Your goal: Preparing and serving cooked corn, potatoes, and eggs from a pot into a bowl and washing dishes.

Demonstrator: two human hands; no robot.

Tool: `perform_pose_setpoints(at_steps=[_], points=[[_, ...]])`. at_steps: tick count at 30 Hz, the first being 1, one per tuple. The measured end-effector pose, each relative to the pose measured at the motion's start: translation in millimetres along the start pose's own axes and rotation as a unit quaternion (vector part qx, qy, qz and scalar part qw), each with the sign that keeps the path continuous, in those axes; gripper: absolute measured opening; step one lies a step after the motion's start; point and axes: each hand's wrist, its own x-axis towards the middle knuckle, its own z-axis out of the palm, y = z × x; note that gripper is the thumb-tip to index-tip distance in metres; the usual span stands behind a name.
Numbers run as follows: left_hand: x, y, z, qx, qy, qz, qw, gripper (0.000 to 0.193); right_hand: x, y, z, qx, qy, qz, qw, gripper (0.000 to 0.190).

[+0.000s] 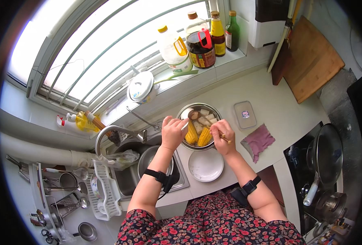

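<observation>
A steel pot [212, 146] holds corn cobs [204, 137], pale cut chunks [203, 120] and brown pieces that look like mushroom. Over its left rim, my left hand [173, 132] grips a white utensil, most of which the fingers hide; its kind cannot be told. At the right rim, my right hand [224, 137] is closed on chopsticks [225, 139], their tips reaching into the pot. Just below the pot, a white plate [205, 165] lies on the counter.
A sink [122, 180] with a metal bowl and faucet [100, 137] is at left. A lidded plastic box [245, 115] and purple cloth [259, 142] lie right of the pot. Bottles [219, 36] line the sill; a pan [329, 154] sits on the stove.
</observation>
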Motion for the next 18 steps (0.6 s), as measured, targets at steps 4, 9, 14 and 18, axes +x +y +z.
perform_pose_setpoints(at_steps=[4,9,14,18], points=[[-2,-2,3,0.014,-0.019,0.004,1.0,0.03,13,-6,10,-0.037,-0.058,-0.039,0.997,0.012],[2,0,7,0.026,-0.025,-0.003,0.999,0.033,21,6,22,-0.085,-0.078,-0.069,0.991,0.014],[5,7,12,0.036,-0.034,-0.011,0.999,0.03,9,10,17,-0.121,-0.1,-0.102,0.982,0.016],[8,13,21,0.033,-0.037,-0.015,0.999,0.029,1,11,13,-0.114,-0.091,-0.101,0.984,0.012]])
